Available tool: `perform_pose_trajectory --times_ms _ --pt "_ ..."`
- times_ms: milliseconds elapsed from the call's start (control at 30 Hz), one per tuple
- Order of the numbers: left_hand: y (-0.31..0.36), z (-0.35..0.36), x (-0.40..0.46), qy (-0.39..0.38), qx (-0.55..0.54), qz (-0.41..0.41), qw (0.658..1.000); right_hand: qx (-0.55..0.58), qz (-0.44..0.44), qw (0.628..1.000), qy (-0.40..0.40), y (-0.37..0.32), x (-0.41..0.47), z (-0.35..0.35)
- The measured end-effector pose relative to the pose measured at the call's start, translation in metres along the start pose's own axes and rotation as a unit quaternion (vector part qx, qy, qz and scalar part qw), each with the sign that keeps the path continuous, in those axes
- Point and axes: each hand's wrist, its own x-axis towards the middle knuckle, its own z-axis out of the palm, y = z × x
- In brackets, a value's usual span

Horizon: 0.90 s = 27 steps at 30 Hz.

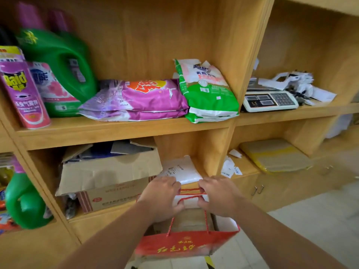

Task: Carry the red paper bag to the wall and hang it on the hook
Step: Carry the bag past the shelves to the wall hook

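Note:
The red paper bag (182,244) with gold lettering hangs low in the middle of the head view, in front of the wooden shelf unit. Its red rope handles (189,193) run between my two hands. My left hand (162,197) grips the handles from the left and my right hand (218,197) grips them from the right. The bag's mouth is open and a brown box shows inside. No wall hook is in view.
Wooden shelves (124,129) fill the view. Green detergent jugs (58,61), a spray can (23,88) and powder bags (136,100) stand on the upper shelf. A scale (270,100) sits at right. A cardboard box (110,177) lies below. Tiled floor (320,220) lies at lower right.

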Motion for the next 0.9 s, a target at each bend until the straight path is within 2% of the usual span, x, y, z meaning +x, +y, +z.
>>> perform_pose_trajectory --times_ms 367,667,900 --pt "0.016 -0.013 0.123 0.04 -0.077 0.182 0.98 -0.016 0.197 0.98 0.019 0.07 -0.022 -0.011" --pt "0.096 -0.011 0.213 0.111 -0.127 0.321 0.932 -0.063 0.324 0.943 0.044 0.132 -0.085 -0.019" --pt "0.167 -0.026 0.275 0.167 -0.106 0.381 0.903 -0.072 0.376 0.917 0.116 0.19 -0.137 -0.028"
